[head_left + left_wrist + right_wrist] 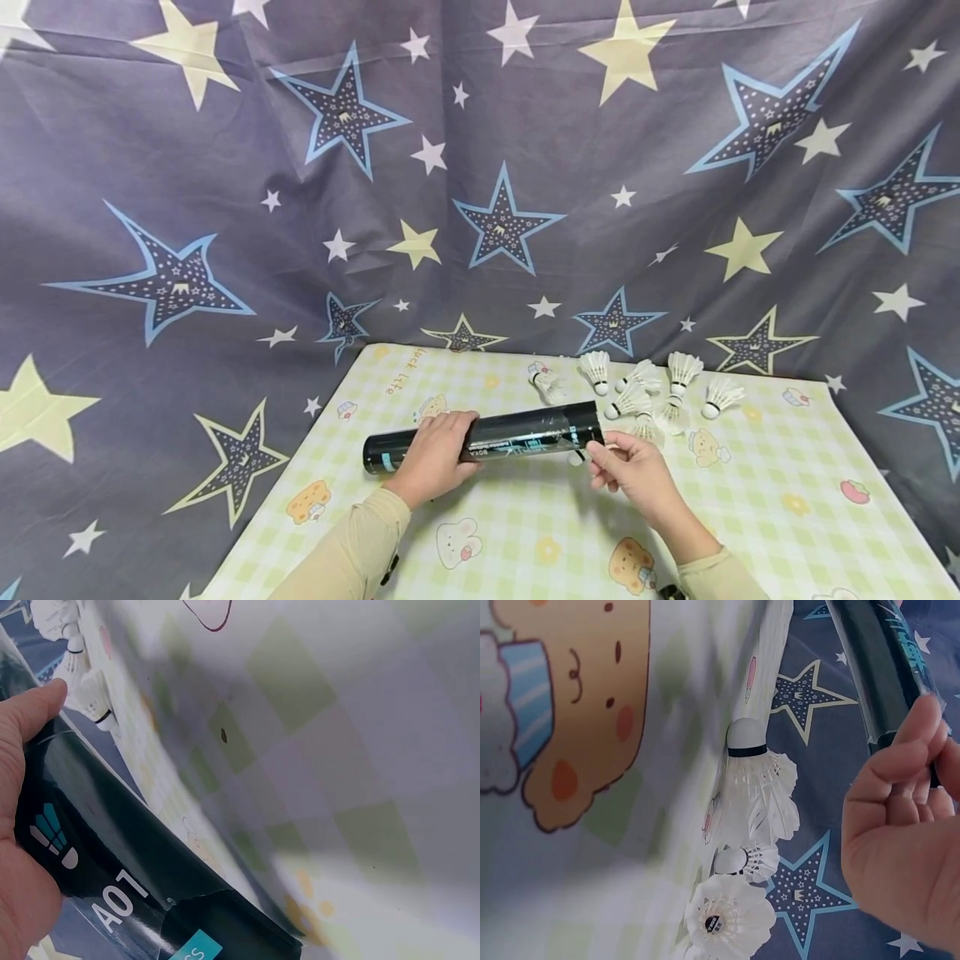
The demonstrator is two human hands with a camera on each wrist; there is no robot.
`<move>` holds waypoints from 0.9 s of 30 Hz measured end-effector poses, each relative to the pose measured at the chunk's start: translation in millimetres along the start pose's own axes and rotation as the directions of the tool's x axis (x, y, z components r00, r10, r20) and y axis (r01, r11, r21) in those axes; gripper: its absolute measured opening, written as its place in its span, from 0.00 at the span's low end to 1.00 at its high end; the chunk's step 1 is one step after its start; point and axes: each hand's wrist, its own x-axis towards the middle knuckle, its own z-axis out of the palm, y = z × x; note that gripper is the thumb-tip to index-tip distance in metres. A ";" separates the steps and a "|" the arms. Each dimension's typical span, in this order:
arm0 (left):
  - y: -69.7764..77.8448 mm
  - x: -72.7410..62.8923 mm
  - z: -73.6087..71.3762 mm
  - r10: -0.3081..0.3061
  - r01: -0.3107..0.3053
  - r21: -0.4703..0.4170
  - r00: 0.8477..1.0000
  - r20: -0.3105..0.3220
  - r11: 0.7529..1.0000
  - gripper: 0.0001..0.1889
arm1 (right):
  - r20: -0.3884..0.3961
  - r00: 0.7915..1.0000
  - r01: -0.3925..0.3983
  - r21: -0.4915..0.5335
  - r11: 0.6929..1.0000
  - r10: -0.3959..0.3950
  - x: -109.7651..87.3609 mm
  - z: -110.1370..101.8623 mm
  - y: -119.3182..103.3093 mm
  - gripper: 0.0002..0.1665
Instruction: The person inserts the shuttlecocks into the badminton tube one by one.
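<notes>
A black shuttlecock tube [525,429] with blue and white print lies level across the near middle of the head view, over the table. My left hand [435,458] grips its left half from above; the left wrist view shows the thumb [45,709] along the tube's dark side. At the tube's right end, my right hand [637,475] pinches the rim between thumb and fingers. In the right wrist view these fingers [919,724] are curled at the end edge, partly covering it. A white shuttlecock [577,457] shows just under that end, mostly hidden.
Several white shuttlecocks [633,400] lie and stand in a loose group behind the right hand, near the table's back edge. The table [540,508] has a green checked cloth with cartoon prints. A dark star-patterned curtain [420,192] hangs behind it.
</notes>
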 end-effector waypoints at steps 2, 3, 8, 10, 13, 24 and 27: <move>0.6 0.3 -0.8 0.003 -0.003 0.005 1.000 -0.001 1.000 0.42 | 0.043 0.999 0.005 -0.005 1.000 -0.005 -0.5 -0.4 0.2 0.13; 0.9 0.4 -1.0 0.006 -0.006 0.007 1.000 -0.003 1.000 0.42 | 0.069 0.998 0.009 -0.008 1.000 -0.009 -0.6 -0.8 0.7 0.12; 3.0 2.0 -0.6 0.023 -0.023 0.021 1.000 -0.008 1.000 0.42 | 0.193 0.981 0.024 -0.006 1.000 -0.022 -1.2 -2.3 4.1 0.08; 3.5 2.4 0.2 0.029 -0.029 0.029 1.000 -0.008 0.999 0.42 | 0.220 0.975 0.024 0.004 1.000 -0.024 -1.2 -2.2 5.9 0.07; 3.8 2.5 0.9 0.030 -0.030 0.035 1.000 -0.005 0.999 0.42 | 0.242 0.970 0.027 0.007 1.000 -0.028 -1.4 -1.7 7.9 0.07; 2.5 -0.5 1.7 0.028 -0.029 0.054 0.999 0.018 0.998 0.42 | 0.238 0.971 -0.006 0.002 1.000 0.005 -3.2 2.5 5.6 0.07; 1.6 -1.2 2.4 0.030 -0.031 0.060 0.999 0.014 0.998 0.42 | 0.224 0.974 -0.006 0.000 1.000 0.006 -3.2 3.7 5.9 0.08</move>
